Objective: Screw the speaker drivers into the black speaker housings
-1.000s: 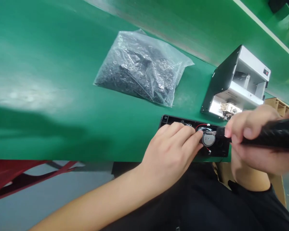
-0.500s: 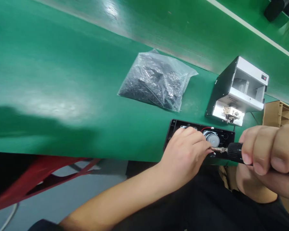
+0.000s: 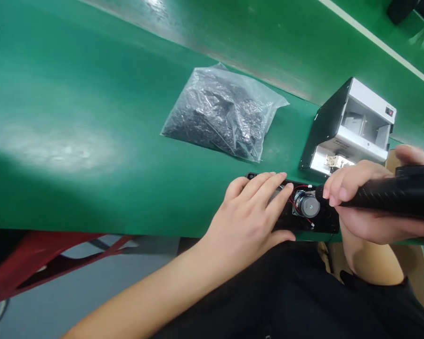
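Note:
A black plastic housing (image 3: 321, 222) lies at the near edge of the green bench, with a round silver speaker (image 3: 308, 205) and red wires inside. My left hand (image 3: 249, 219) lies flat on the housing's left half, fingers stretched out and pressing down. My right hand (image 3: 367, 207) is wrapped round a black electric screwdriver (image 3: 388, 197), whose tip points left and sits by the speaker's upper right edge. The bit itself is mostly hidden by my fingers.
A clear bag of small black parts (image 3: 222, 113) lies on the green bench (image 3: 92, 103) beyond the housing. A grey and black screw feeder box (image 3: 349, 127) stands at the right. A cardboard box corner (image 3: 392, 157) shows behind my right hand. Red frame bars (image 3: 38, 263) run below the bench.
My left hand has gone from pinching at the screwdriver tip to lying flat on the housing. The screwdriver has moved up from the housing's near edge to the speaker.

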`<state>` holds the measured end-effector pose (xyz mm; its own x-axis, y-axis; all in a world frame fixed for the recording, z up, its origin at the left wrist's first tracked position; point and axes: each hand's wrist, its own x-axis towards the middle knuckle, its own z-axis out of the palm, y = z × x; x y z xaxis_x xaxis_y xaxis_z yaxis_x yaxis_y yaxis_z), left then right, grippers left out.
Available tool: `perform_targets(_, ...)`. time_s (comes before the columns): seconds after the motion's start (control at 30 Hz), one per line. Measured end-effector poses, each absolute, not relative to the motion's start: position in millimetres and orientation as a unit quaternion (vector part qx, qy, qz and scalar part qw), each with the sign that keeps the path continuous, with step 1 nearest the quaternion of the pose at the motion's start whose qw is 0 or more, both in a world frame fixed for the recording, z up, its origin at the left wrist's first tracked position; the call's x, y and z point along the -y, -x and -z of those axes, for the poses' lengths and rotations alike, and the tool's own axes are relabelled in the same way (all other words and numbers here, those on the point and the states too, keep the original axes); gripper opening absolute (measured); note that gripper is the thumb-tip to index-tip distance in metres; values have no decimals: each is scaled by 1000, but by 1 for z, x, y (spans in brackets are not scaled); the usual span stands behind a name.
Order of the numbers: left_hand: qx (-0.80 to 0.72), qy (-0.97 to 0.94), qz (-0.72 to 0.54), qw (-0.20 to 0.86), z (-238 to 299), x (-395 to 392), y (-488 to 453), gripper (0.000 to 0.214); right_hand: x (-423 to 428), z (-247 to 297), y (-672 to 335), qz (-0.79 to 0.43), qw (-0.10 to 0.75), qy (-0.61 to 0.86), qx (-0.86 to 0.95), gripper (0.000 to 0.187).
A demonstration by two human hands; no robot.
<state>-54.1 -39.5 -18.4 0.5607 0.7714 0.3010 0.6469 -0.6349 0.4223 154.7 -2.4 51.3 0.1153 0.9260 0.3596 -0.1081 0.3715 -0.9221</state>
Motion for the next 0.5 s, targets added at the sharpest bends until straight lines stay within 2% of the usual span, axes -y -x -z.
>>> perform_targets(0.17,-409,-871,-230,144,22,39,53,78,-3,-42,-149,-400,654,402,500,62)
perform_targets(0.4,-413,-867,-241,139,23,38,53,82,-6,-39,-149,-420,630,406,511,63)
perform_targets(0.5,-413,-868,-239,141,24,38,53,78,-7,-38,-147,-405,629,415,518,64)
